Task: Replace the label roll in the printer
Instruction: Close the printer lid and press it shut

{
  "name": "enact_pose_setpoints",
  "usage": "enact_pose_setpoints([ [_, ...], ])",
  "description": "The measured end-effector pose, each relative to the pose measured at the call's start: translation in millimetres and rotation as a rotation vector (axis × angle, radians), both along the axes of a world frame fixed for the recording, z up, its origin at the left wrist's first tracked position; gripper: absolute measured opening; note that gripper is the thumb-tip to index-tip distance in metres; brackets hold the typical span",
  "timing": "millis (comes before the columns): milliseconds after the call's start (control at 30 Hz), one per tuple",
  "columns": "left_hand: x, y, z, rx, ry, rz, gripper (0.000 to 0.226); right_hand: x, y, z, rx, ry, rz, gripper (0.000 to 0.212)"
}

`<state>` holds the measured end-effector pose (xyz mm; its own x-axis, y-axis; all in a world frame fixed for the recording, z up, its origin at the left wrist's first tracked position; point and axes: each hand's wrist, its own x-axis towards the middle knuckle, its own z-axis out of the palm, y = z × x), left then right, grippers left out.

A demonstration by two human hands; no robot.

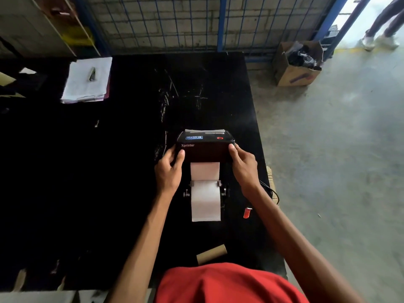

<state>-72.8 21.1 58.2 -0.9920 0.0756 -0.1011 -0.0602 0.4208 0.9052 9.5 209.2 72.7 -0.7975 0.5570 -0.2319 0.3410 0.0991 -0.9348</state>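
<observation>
Bare cardboard core (211,254) lies discarded nearside of the Xprinter (205,147), whose sides left hand (169,169) and right hand (243,165) clasp, probably closing it.

L hand (169,169) & R hand (243,165) grip printer (205,149); most fingertips out of sight round its sides. Blue sticker (194,138) on printer top: txt unreadable. Paper strip (205,193) on printer's near side covers most of holder (224,191). Cardboard core (212,253), nearer still, partly behind red shirt (229,285). Small red obj (247,213) near-right of printer: can't ID. Person (384,22) far-right beyond printer: legs only, cut by top edge.
</observation>
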Motion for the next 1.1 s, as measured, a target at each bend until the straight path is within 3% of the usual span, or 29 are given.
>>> enact_pose_setpoints([
  [200, -52, 12, 3, 0.067, -0.024, -0.038, 0.041, -40, 27, 15, -0.061, -0.104, -0.042, 0.053],
  [300, -75, 20, 4, 0.1, -0.057, -0.061, 0.043, -57, 36, 20, -0.056, -0.122, 0.021, 0.045],
  [433, -91, 28, 5, 0.153, -0.101, -0.094, 0.045, -67, 42, 20, -0.097, -0.101, 0.074, 0.053],
  [633, -95, 20, -6, 0.268, -0.173, -0.115, 0.042, -60, 46, 8, -0.226, -0.011, 0.024, 0.037],
  [733, -87, 9, -21, 0.26, -0.198, -0.125, 0.04, -54, 45, -13, -0.195, -0.024, -0.077, 0.035],
  [833, -78, 0, -44, 0.134, -0.239, -0.157, 0.039, -45, 46, -40, -0.076, -0.137, -0.072, 0.032],
  [900, -73, -7, -59, -0.073, -0.242, -0.223, 0.044, -37, 45, -55, 0.045, -0.215, -0.008, 0.031],
  [1000, -62, -14, -75, -0.394, -0.145, -0.359, 0.041, -30, 42, -73, 0.221, -0.31, 0.142, 0.036],
  [1100, -57, -14, -81, -0.569, -0.035, -0.419, 0.039, -29, 42, -85, 0.373, -0.343, 0.261, 0.04],
])
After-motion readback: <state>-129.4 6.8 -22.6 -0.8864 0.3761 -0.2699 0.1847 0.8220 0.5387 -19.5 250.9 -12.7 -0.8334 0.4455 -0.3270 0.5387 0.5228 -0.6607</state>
